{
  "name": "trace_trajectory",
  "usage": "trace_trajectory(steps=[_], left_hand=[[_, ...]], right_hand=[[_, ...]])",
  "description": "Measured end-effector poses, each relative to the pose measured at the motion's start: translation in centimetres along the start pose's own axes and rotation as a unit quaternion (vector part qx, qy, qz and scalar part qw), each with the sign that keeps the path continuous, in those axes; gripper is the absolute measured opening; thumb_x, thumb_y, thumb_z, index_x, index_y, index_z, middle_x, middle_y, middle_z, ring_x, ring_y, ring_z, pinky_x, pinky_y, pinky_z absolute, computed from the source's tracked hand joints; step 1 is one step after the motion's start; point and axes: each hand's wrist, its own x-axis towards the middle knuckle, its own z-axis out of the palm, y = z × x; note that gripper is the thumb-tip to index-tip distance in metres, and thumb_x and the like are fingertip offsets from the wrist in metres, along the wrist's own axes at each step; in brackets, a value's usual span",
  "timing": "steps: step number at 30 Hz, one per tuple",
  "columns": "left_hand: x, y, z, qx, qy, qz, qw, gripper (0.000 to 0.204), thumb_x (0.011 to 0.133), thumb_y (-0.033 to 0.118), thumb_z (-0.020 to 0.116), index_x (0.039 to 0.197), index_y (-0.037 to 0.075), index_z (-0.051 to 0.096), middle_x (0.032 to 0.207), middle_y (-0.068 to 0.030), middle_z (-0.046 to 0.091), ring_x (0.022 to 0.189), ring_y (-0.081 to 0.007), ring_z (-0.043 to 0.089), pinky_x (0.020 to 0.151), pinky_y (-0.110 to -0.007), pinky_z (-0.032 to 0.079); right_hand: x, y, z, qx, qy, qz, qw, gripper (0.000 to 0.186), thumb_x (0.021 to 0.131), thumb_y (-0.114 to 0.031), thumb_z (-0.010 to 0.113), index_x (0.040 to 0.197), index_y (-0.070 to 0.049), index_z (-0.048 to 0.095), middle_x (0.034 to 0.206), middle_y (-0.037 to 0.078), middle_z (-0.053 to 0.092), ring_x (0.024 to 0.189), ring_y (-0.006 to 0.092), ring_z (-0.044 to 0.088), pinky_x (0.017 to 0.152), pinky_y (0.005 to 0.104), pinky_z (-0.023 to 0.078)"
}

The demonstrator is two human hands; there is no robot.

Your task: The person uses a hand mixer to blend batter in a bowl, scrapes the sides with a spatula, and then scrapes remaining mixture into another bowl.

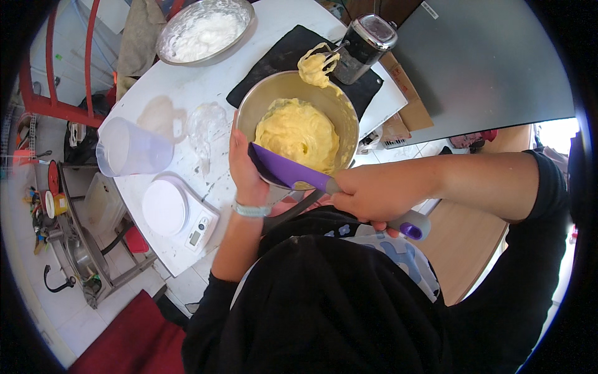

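Observation:
A steel mixing bowl (249, 100) holds thick yellow batter (299, 134), heaped and ridged in its middle. My left hand (246, 165) grips the bowl by its left side, with the fingers mostly hidden behind the wall. Closed round the grey handle of a purple silicone spatula (293, 167) is my right hand (364, 193). The spatula's blade lies across the bowl's near rim, its tip close to my left hand. Just beyond the far rim, a batter-coated whisk beater (317, 65) hangs from a black and silver stand mixer (367, 47).
A metal bowl of white powdery or whipped stuff (205, 31) stands at the far left. Nearer are a clear plastic jug (132, 148), crumpled clear plastic (208, 128) and a white kitchen scale (180, 209). A black cloth (268, 68) lies under the mixer. A grey cabinet-like panel (486, 68) borders the right.

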Motion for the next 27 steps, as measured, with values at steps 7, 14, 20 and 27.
trace_trajectory(steps=[7,14,20,27], left_hand=[[8.5,2.3,-1.9,0.108,-0.173,-0.205,0.957,0.046,0.096,0.021,0.043,0.135,-0.001,0.035,0.132,-0.01,0.046,0.114,-0.0198,0.05,0.096,-0.03,0.041],[1.7,1.2,-2.4,0.055,0.005,-0.061,0.997,0.055,0.096,0.035,0.039,0.139,0.002,0.027,0.141,-0.0107,0.034,0.126,-0.0201,0.038,0.103,-0.034,0.033],[-5.3,-2.3,1.3,0.001,0.069,0.02,0.997,0.061,0.094,0.046,0.038,0.141,0.01,0.024,0.139,-0.0107,0.034,0.127,-0.0248,0.036,0.104,-0.038,0.032],[-0.1,0.0,0.5,0.015,0.034,-0.007,0.999,0.045,0.095,0.024,0.044,0.134,0.001,0.037,0.128,-0.013,0.048,0.113,-0.0248,0.051,0.096,-0.038,0.042]], right_hand=[[-0.6,0.2,0.1,-0.183,0.012,0.067,0.981,0.021,0.093,-0.02,0.03,0.09,-0.002,0.04,0.065,0.007,0.053,0.052,0.0135,0.057,0.048,0.0265,0.051],[-0.4,1.8,-1.0,0.145,0.105,0.031,0.983,0.024,0.09,-0.025,0.043,0.096,-0.002,0.044,0.061,0.002,0.043,0.043,0.0092,0.046,0.039,0.0264,0.043],[1.1,0.8,0.3,0.231,0.083,0.019,0.969,0.024,0.09,-0.027,0.043,0.091,-0.003,0.043,0.061,0.0,0.041,0.042,0.0078,0.041,0.037,0.0266,0.041],[-1.3,0.6,0.0,-0.098,0.039,0.062,0.992,0.026,0.095,-0.027,0.032,0.089,-0.004,0.041,0.061,0.005,0.049,0.048,0.0113,0.052,0.043,0.0246,0.045]])
